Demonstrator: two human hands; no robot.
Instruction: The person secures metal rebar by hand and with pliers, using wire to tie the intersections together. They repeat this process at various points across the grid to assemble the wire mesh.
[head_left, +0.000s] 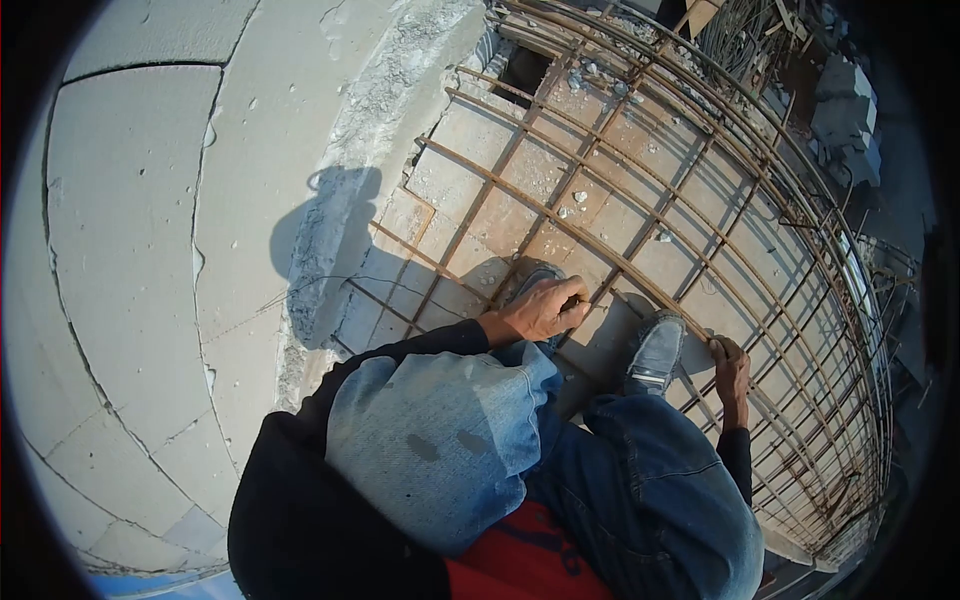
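My left hand (545, 308) is closed, its thumb and fingers curled together just above the rebar grid (560, 215). What it pinches, if anything, is too small to make out. A thin dark wire (400, 284) runs from the wall side towards that wrist. Farther right, my right hand (732, 365) has its fingers bent round a rusty rebar (655, 290) that slants across the mesh. Between the two hands a grey shoe (657, 352) stands among the bars. The other shoe (535, 278) is partly hidden behind my left hand.
A pale block wall (140, 180) with rough mortar along its foot rises at left. Under the bars lie boards (500, 215) with loose rubble and a dark square opening (522, 75). Curved rebars (850, 280) bound the right side. Broken blocks (845, 115) lie beyond.
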